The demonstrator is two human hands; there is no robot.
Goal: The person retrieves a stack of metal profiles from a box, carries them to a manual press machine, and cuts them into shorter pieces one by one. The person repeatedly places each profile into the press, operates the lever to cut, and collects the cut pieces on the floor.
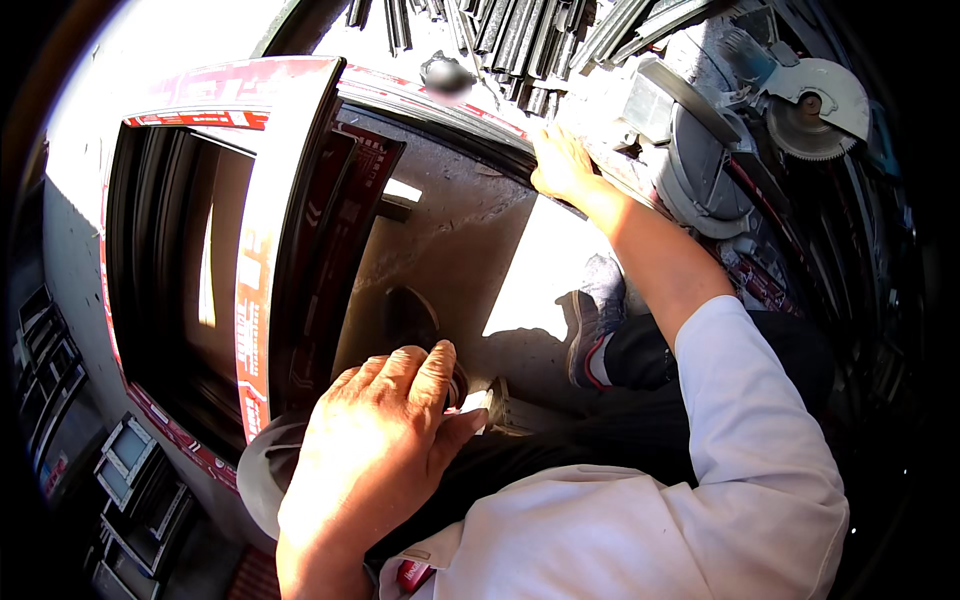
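A large window frame (255, 290) of dark profiles, covered in red and white protective film, stands tilted at the left and centre. My right hand (562, 165) is closed round the far rail near its right end, with the arm stretched forward. My left hand (385, 425) is at the near side of the frame, back up, with thumb and fingers apart. What lies under its palm is hidden. Next to the left wrist is a rounded pale grey object (262, 480), partly covered.
A mitre saw (810, 120) with a bare toothed blade stands at the far right. Dark metal profiles (520, 40) lie in a pile at the back. Small frames (135, 470) are stacked at the lower left. My shoe (592, 325) is beside the sunlit floor patch.
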